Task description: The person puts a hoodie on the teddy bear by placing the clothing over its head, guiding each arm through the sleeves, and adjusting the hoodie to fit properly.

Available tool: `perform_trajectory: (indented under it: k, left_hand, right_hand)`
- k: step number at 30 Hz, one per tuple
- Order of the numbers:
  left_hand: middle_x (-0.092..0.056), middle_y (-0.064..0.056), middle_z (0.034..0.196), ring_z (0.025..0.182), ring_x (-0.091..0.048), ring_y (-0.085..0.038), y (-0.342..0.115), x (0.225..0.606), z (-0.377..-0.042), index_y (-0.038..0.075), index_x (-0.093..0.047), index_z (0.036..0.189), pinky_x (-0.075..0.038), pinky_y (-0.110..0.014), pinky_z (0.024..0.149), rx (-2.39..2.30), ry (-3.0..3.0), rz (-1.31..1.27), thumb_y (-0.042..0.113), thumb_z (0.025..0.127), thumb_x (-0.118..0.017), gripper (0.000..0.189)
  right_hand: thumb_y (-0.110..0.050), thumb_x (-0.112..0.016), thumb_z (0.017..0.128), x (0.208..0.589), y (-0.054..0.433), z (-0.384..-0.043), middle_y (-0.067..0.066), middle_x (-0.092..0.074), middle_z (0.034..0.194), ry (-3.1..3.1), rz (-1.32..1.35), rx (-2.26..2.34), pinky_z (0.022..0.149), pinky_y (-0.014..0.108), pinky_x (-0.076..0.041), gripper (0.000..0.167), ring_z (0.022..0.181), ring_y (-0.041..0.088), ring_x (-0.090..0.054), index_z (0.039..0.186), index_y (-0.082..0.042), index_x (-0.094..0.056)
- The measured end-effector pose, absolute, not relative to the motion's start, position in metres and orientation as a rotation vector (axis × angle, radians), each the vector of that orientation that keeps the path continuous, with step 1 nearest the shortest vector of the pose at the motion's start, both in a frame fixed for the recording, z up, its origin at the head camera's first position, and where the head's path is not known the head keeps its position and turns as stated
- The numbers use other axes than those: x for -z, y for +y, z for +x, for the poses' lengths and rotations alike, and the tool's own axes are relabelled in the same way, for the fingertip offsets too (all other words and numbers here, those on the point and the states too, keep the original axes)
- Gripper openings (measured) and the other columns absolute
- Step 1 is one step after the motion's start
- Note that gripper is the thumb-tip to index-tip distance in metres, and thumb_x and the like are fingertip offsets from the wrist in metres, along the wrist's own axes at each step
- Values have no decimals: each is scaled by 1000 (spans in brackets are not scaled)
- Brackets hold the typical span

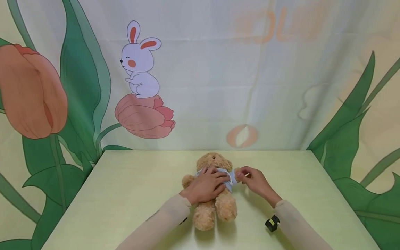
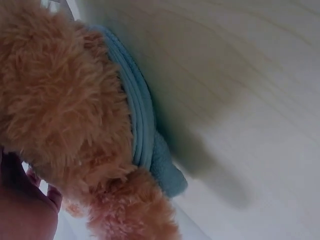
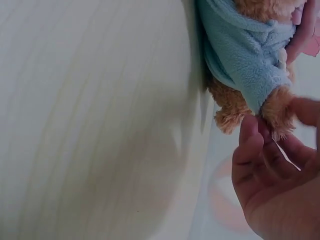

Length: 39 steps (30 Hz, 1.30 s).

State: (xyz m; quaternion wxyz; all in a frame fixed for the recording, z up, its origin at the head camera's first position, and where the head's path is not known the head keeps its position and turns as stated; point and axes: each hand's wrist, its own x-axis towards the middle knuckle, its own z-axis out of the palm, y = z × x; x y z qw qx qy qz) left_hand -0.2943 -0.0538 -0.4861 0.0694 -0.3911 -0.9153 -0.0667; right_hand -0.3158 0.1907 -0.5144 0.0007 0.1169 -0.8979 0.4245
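Observation:
A tan teddy bear (image 1: 226, 207) in a light blue top lies on its back on the table, head toward the far edge. My left hand (image 1: 207, 183) rests across its belly and chest, fingers spread over the blue top (image 3: 240, 47). At the bear's arm on the right, my right hand (image 1: 255, 181) pinches the furry paw (image 3: 278, 111) where it comes out of the sleeve. In the left wrist view the bear's fur (image 2: 60, 85) fills the left side, and only part of that hand shows at the lower left corner.
The pale table (image 1: 125, 194) reaches back to a hanging cloth printed with a white rabbit (image 1: 142, 69), tulips and leaves. A small black wrist device (image 1: 272, 223) sits by the right sleeve (image 1: 297, 222).

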Motion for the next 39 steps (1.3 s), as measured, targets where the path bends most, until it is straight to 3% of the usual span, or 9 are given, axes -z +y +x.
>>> perform_trajectory:
  k: [5, 9, 13, 17, 21, 26, 33, 39]
  left_hand:
    - [-54, 7, 143, 134, -45, -20, -51, 485, -295, 27, -61, 131, -31, -54, 115, 195, -2774, -1155, 40, 105, -43, 35]
    - [-56, 7, 138, 130, -48, -19, -49, 484, -294, 26, -63, 124, -32, -53, 114, 224, -2779, -1144, 40, 105, -43, 31]
    - [-57, 3, 139, 131, -48, -20, -51, 485, -293, 21, -61, 128, -35, -47, 113, 320, -2740, -1171, 36, 104, -46, 32]
    - [-52, -5, 143, 134, -48, -23, -58, 485, -289, 14, -54, 137, -41, -42, 111, 569, -2695, -1178, 29, 103, -50, 37]
    - [-45, -9, 148, 138, -43, -25, -65, 483, -287, 10, -52, 138, -41, -42, 111, 883, -2681, -1138, 14, 103, -46, 36]
    - [-52, -11, 141, 135, -45, -27, -70, 477, -291, 8, -57, 128, -39, -47, 111, 1050, -2569, -1077, 1, 99, -45, 33]
    - [-64, -6, 124, 118, -54, -26, -106, 476, -292, 9, -66, 118, -44, -50, 101, 1015, -2430, -832, 0, 97, -50, 27]
    - [-58, -1, 131, 118, -54, -22, -135, 480, -288, 18, -58, 130, -49, -45, 93, 1127, -2590, -548, 22, 105, -44, 29]
  right_hand:
    - [-24, -59, 99, 513, 190, -316, 2, -66, 80, -2782, 372, -1239, 59, 29, -48, 14, 69, 16, -62, 95, -14, -68]
    - [-24, -59, 99, 516, 190, -316, 6, -65, 76, -2794, 316, -1182, 57, 28, -44, 16, 63, 12, -55, 93, -12, -68]
    - [-23, -60, 99, 517, 190, -314, 7, -67, 84, -2807, 250, -1159, 59, 29, -46, 14, 68, 14, -59, 100, -12, -68]
    - [-15, -64, 95, 511, 183, -307, 5, -67, 100, -2689, 303, -1019, 68, 36, -51, 19, 87, 21, -65, 113, -12, -66]
    - [-12, -65, 93, 500, 168, -298, 7, -66, 111, -2517, 577, -806, 79, 42, -54, 21, 100, 26, -63, 113, -10, -68]
    - [-24, -67, 94, 492, 156, -292, 3, -68, 115, -2551, 854, -620, 79, 38, -55, 25, 96, 19, -66, 117, -14, -69]
    - [-41, -58, 98, 491, 147, -294, 1, -64, 121, -2722, 952, -509, 84, 39, -53, 40, 103, 18, -63, 131, -19, -62]
    - [-39, -61, 97, 488, 146, -296, 2, -63, 124, -2675, 989, -409, 88, 40, -52, 37, 106, 20, -61, 126, -19, -66]
